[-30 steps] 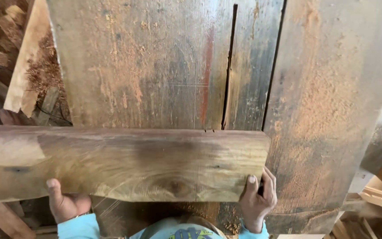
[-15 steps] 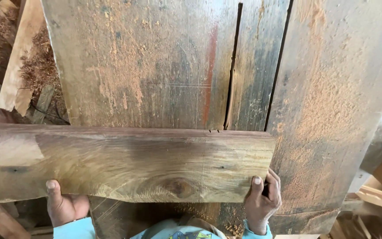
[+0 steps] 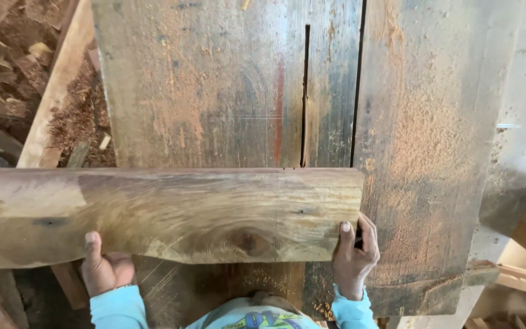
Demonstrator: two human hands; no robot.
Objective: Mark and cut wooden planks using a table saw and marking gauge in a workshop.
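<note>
A long wooden plank point(image 3: 171, 213) with a dark knot lies crosswise on a worn, sawdust-covered saw table point(image 3: 214, 91). Its far edge sits right at the near end of the narrow blade slot point(image 3: 304, 97). My left hand point(image 3: 101, 265) grips the plank's near edge from below, thumb up on the top face. My right hand point(image 3: 354, 256) holds the plank's right end corner, thumb on top and fingers wrapped around the end. Both sleeves are light blue.
A second seam point(image 3: 357, 79) runs down the table right of the slot. Wood offcuts and sawdust point(image 3: 7, 79) are piled on the ground at the left. A loose board point(image 3: 56, 85) leans along the table's left side. Timber pieces point(image 3: 525, 274) lie at the lower right.
The plank and both hands have stayed almost in place. The view has shifted slightly, and the plank's far edge still meets the slot's near end.
</note>
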